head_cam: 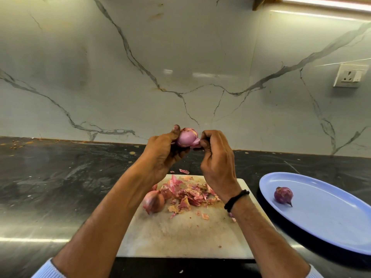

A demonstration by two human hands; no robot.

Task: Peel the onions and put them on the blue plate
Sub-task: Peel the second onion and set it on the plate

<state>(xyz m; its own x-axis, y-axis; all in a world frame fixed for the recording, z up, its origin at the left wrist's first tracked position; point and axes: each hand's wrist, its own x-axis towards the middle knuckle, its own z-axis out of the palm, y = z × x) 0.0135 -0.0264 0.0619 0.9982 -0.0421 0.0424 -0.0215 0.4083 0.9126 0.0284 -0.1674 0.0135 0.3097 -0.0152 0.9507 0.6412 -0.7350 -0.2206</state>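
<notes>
Both hands are up above the white board (180,233). Left hand (160,157) wraps around a pink onion (187,139). Right hand (217,157) pinches its loose skin. One peeled onion (283,195) sits on the blue plate (329,221), far right.

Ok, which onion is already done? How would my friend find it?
Look at the big blue plate on the dark counter, to the right of the white cutting board. One small onion sits alone on it. It is dark purple, with no papery skin, unlike the brownish-pink onion by the peel pile and the pale pink one held up in both hands.
</notes>
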